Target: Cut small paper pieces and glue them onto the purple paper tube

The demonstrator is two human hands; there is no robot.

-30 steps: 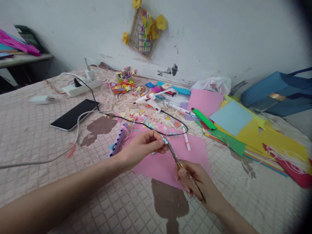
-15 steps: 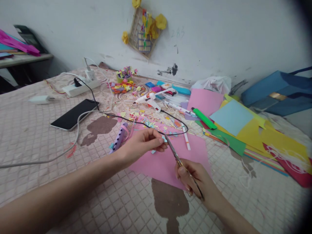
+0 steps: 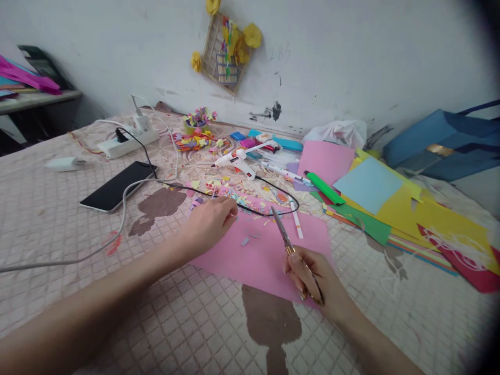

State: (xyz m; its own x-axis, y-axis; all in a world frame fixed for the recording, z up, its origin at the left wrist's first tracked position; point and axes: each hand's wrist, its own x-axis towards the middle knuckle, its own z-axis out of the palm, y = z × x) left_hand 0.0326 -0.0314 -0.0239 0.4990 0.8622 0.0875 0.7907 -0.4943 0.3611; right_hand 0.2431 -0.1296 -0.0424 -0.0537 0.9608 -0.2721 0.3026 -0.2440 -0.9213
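My right hand (image 3: 308, 276) is wrapped round the handles of gold-handled scissors (image 3: 282, 229), whose blades point away over a pink sheet (image 3: 250, 263). Left of them, my left hand (image 3: 211, 221) hangs palm down with its fingers curled under, over the sheet's left part and a purple dotted roll (image 3: 196, 202) that it mostly covers. Whatever those fingers hold is hidden. Small pale blue scraps (image 3: 245, 241) lie on the pink sheet between the hands.
Behind the sheet lie a white glue gun (image 3: 236, 160) with a black cord and many paper bits. A phone (image 3: 119, 186) and power strip (image 3: 127, 144) are at left, coloured paper (image 3: 406, 208) and a green marker (image 3: 324, 187) at right.
My left hand has moved left, away from the scissors' tips, and turned palm down over the purple roll. The light blue piece it pinched no longer shows. Pale scraps on the sheet are uncovered.
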